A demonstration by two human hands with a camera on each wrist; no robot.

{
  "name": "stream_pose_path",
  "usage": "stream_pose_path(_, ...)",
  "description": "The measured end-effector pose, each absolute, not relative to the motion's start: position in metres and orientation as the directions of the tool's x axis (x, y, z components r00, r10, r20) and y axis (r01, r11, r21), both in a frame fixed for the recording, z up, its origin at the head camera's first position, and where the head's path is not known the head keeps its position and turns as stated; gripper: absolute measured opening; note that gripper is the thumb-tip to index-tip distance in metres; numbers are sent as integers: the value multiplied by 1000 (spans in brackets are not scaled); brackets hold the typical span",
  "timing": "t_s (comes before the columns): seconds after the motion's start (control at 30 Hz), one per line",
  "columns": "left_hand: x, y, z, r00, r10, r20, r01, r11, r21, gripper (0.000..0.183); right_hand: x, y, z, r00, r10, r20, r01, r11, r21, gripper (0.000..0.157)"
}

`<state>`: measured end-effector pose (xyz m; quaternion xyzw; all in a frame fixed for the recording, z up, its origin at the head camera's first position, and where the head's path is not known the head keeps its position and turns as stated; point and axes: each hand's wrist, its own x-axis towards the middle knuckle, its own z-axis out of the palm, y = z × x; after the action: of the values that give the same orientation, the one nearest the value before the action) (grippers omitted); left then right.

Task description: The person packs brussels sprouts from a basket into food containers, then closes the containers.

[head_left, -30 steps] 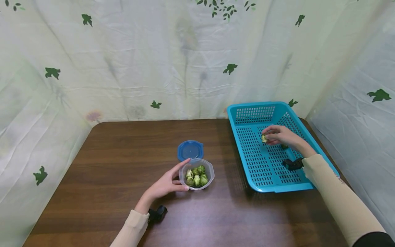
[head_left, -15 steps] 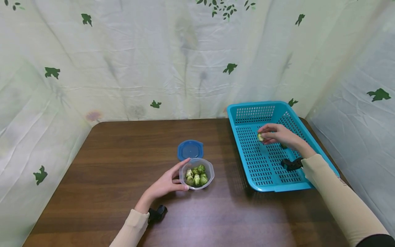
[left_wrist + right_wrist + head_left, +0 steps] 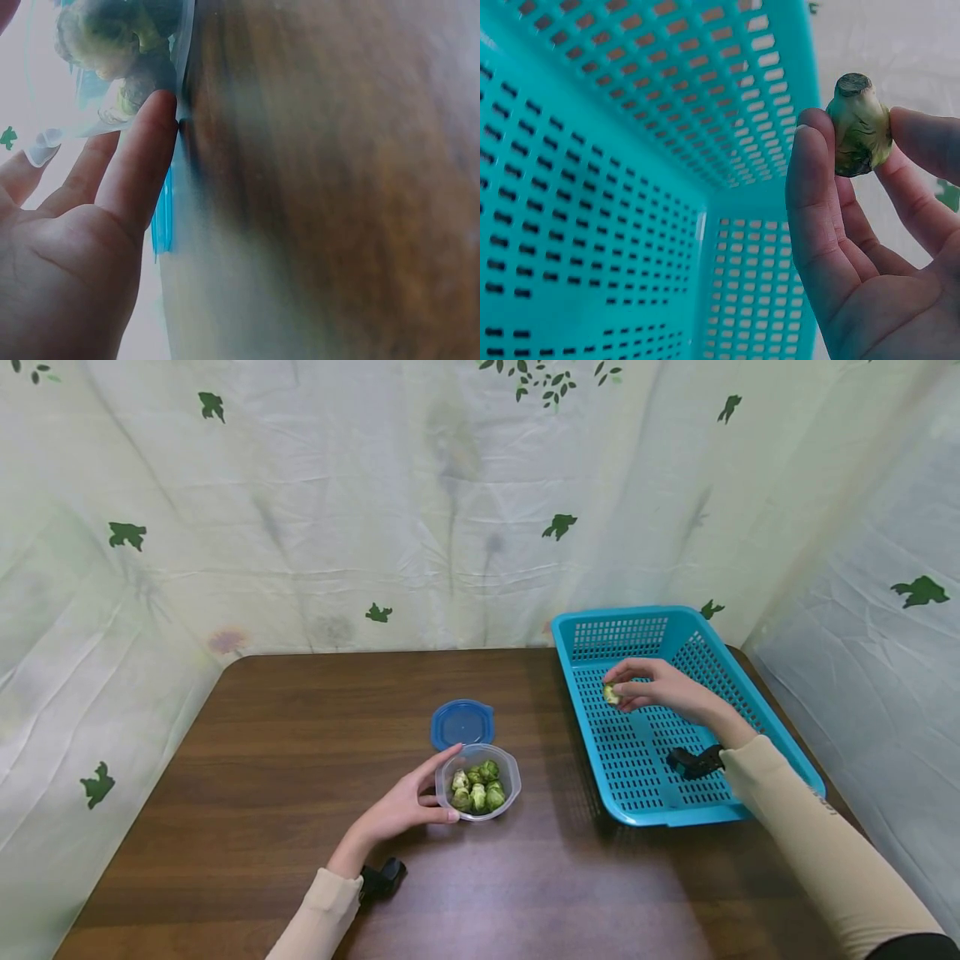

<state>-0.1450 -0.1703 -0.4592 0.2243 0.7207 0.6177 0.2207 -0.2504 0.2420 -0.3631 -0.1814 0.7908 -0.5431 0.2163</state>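
My right hand (image 3: pixel 660 689) pinches a Brussels sprout (image 3: pixel 859 127) between thumb and fingertips, over the left part of the blue plastic basket (image 3: pixel 626 810). The sprout's cut stem faces up in the right wrist view. My left hand (image 3: pixel 411 802) holds a small clear plastic container (image 3: pixel 514 785) from its left side, thumb at the near side and index finger at the far rim. Several Brussels sprouts (image 3: pixel 478 795) lie inside it. In the left wrist view the fingers (image 3: pixel 139 165) press against the container's wall.
A blue lid (image 3: pixel 462 724) lies on the brown wooden table (image 3: pixel 300 735), just behind the container. The basket's perforated walls rise at the table's right side. A pale curtain (image 3: pixel 420 510) with leaf prints hangs behind and along both sides.
My right hand has moved left across the basket with the Brussels sprout in its fingers. The sprout lying in the basket is now hidden behind that hand. My left hand and the container stay put.
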Motion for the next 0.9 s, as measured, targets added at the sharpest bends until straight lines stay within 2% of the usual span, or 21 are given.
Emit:
stream_pose_path(0.3,-145,-169,-460,-798,602,-18,51,98,994,90,-246,223,-355,-825,-549,-136,-78,348,-934,29)
stream_pose_path(0.9,-145,-170,-461,-804,593,-30,65,137,989,89,-231,174,-345,-760,-637,-132,-104,319,-942,24)
